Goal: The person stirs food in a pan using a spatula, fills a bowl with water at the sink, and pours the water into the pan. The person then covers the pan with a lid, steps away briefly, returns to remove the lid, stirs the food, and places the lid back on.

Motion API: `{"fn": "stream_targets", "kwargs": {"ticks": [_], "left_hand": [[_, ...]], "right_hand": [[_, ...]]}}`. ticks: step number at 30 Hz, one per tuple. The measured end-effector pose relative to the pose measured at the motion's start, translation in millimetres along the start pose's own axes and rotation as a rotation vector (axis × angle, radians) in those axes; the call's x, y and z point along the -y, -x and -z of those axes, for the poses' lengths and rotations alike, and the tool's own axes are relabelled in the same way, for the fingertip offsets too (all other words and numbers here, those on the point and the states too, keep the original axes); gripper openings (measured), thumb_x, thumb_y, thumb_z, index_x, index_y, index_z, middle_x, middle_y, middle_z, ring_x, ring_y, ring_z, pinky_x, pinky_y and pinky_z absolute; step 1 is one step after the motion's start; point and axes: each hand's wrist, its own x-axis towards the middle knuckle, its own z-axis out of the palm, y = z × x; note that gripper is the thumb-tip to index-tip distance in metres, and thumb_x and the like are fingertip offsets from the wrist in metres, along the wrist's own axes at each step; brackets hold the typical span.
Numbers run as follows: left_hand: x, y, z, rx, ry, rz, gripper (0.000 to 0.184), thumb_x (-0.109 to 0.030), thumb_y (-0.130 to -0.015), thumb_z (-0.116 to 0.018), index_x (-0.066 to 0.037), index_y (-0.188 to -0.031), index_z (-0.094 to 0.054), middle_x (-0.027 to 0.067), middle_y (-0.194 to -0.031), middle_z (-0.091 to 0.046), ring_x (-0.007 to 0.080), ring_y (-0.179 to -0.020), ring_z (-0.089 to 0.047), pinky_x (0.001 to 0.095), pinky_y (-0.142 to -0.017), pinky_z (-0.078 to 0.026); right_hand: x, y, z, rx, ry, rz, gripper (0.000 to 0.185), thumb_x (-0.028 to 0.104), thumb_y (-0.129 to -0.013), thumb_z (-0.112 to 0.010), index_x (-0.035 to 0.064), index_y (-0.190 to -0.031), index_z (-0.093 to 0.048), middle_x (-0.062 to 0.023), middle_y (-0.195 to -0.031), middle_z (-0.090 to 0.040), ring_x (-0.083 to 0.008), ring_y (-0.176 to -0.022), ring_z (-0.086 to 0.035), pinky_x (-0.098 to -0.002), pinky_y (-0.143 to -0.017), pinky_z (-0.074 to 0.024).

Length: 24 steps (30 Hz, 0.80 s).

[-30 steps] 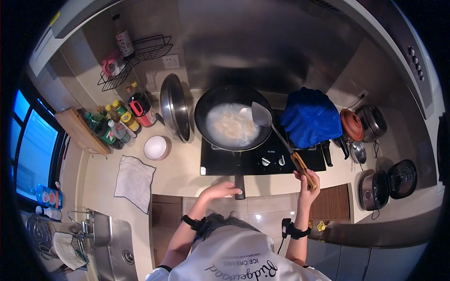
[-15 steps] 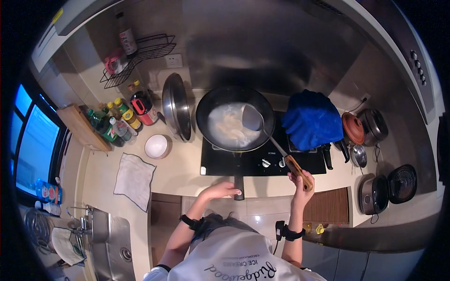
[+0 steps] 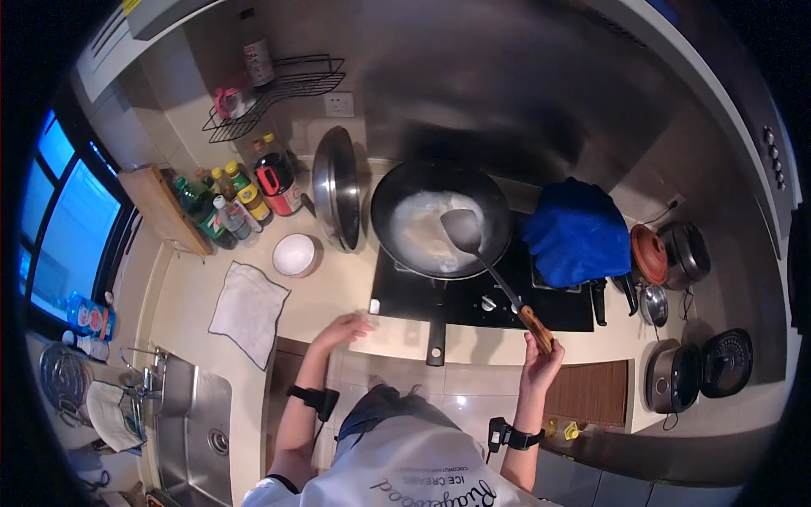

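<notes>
On the black glass hob (image 3: 401, 296), left side: one round black wok (image 3: 498, 198), long dark handle (image 3: 437, 334) directed toward the front edge of the cream counter (image 3: 338, 291).
Wok contents: cloudy whitish liquid (image 3: 408, 226) with pale, soft-edged food (image 3: 431, 243); kind unclear.
Spatula: grey metal spatula with brown wooden grip (image 3: 500, 280), slanting from wok to right hand (image 3: 541, 359); broad head over the food, touching or just above, cannot tell which.
Right hand: closed, gripping the end of the wooden grip, in front of the hob.
Left hand (image 3: 345, 328): open, fingers loosely extended, slightly blurred; near the counter's front edge, left of the wok handle and apart from it.
Left of wok: large domed silver metal lid (image 3: 336, 190), standing on edge; round white bowl (image 3: 294, 255); pale, dark-edged cloth (image 3: 249, 313), spread flat; cluster of assorted bottles (image 3: 249, 198).
Right of wok: bright blue cloth (image 3: 579, 232), draped in a heap, dark handles jutting out below; round terracotta-coloured lid (image 3: 649, 253), beside the blue cloth.
</notes>
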Motion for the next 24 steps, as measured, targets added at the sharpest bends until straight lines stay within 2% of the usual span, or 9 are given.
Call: {"fn": "stream_targets", "kwargs": {"ticks": [3, 6, 7, 10, 11, 16, 19, 21, 24], "left_hand": [[24, -11, 57, -0.209, 0.127, 0.027, 0.028, -0.032, -0.082, -0.054, -0.009, -0.098, -0.053, 0.0001, -0.086, -0.059, 0.0111, -0.078, -0.056, 0.0265, -0.063, -0.044], [27, -19, 97, -0.456, 0.327, 0.022, 0.027, -0.030, -0.081, -0.053, -0.012, -0.101, -0.050, -0.0010, -0.090, -0.055, 0.0117, -0.079, -0.055, 0.0275, -0.063, -0.044], [29, -23, 111, -0.554, 0.404, 0.019, 0.027, -0.029, -0.081, -0.052, -0.014, -0.102, -0.050, -0.0012, -0.092, -0.053, 0.0120, -0.080, -0.055, 0.0276, -0.063, -0.044], [44, -42, 155, -0.551, 0.577, -0.074, 0.027, -0.030, -0.081, -0.051, -0.017, -0.105, -0.047, -0.0010, -0.100, -0.051, 0.0138, -0.081, -0.054, 0.0282, -0.064, -0.044], [47, -52, 163, -0.579, 0.610, -0.055, 0.028, -0.029, -0.081, -0.050, -0.015, -0.105, -0.047, 0.0010, -0.101, -0.051, 0.0149, -0.082, -0.055, 0.0292, -0.064, -0.045], [44, -82, 188, -0.531, 0.995, -0.034, 0.029, -0.022, -0.083, -0.045, 0.000, -0.102, -0.044, 0.0152, -0.100, -0.053, 0.0228, -0.086, -0.057, 0.0366, -0.067, -0.052], [60, -102, 196, -0.428, 1.085, -0.190, 0.026, -0.014, -0.083, -0.042, 0.008, -0.098, -0.042, 0.0216, -0.094, -0.054, 0.0300, -0.085, -0.058, 0.0388, -0.072, -0.054], [50, -83, 172, -0.424, 0.946, -0.399, 0.024, -0.010, -0.081, -0.040, 0.009, -0.097, -0.041, 0.0214, -0.094, -0.054, 0.0329, -0.086, -0.058, 0.0392, -0.075, -0.054], [50, -80, 180, -0.413, 1.151, -0.232, 0.027, -0.005, -0.077, -0.041, 0.011, -0.099, -0.041, 0.0232, -0.102, -0.050, 0.0351, -0.093, -0.055, 0.0404, -0.077, -0.053]], "right_hand": [[0, 4, 4, 0.149, -0.048, -0.120, 0.039, 0.014, -0.083, -0.046, -0.0153, -0.109, -0.043, -0.0259, -0.103, -0.054, -0.0316, -0.094, -0.057, -0.0292, -0.083, -0.0503], [-6, 19, -2, 0.203, -0.070, -0.321, 0.040, 0.007, -0.080, -0.049, -0.0156, -0.112, -0.040, -0.0280, -0.112, -0.048, -0.0335, -0.101, -0.053, -0.0313, -0.085, -0.0497], [-8, 27, -11, 0.129, -0.069, -0.384, 0.047, 0.003, -0.077, -0.051, -0.0134, -0.118, -0.035, -0.0253, -0.107, -0.050, -0.0297, -0.095, -0.056, -0.0281, -0.078, -0.0523], [-16, 34, -9, 0.476, -0.099, -0.613, 0.056, -0.001, -0.072, -0.052, -0.0104, -0.122, -0.029, -0.0169, -0.095, -0.051, -0.0237, -0.079, -0.056, -0.0237, -0.065, -0.0488], [-17, 39, -17, 0.456, 0.050, -0.620, 0.059, -0.004, -0.068, -0.050, -0.0051, -0.123, -0.029, -0.0125, -0.083, -0.048, -0.0170, -0.064, -0.049, -0.0230, -0.052, -0.0409], [-23, 48, -21, 0.443, 0.010, -0.647, 0.048, -0.006, -0.065, -0.049, 0.0040, -0.111, -0.039, -0.0098, -0.072, -0.045, -0.0137, -0.048, -0.042, -0.0249, -0.041, -0.0335], [-19, 61, -30, 0.468, 0.078, -0.598, 0.037, -0.004, -0.068, -0.051, 0.0032, -0.103, -0.041, -0.0080, -0.070, -0.045, -0.0131, -0.041, -0.041, -0.0240, -0.034, -0.0296], [-19, 69, -32, 0.454, 0.183, -0.558, 0.030, -0.001, -0.071, -0.053, 0.0037, -0.098, -0.041, -0.0074, -0.069, -0.045, -0.0127, -0.038, -0.040, -0.0233, -0.033, -0.0283], [-26, 82, -37, 0.504, 0.373, -0.475, 0.018, 0.005, -0.077, -0.055, 0.0039, -0.091, -0.044, -0.0036, -0.061, -0.042, -0.0094, -0.032, -0.034, -0.0216, -0.030, -0.0268]]}}
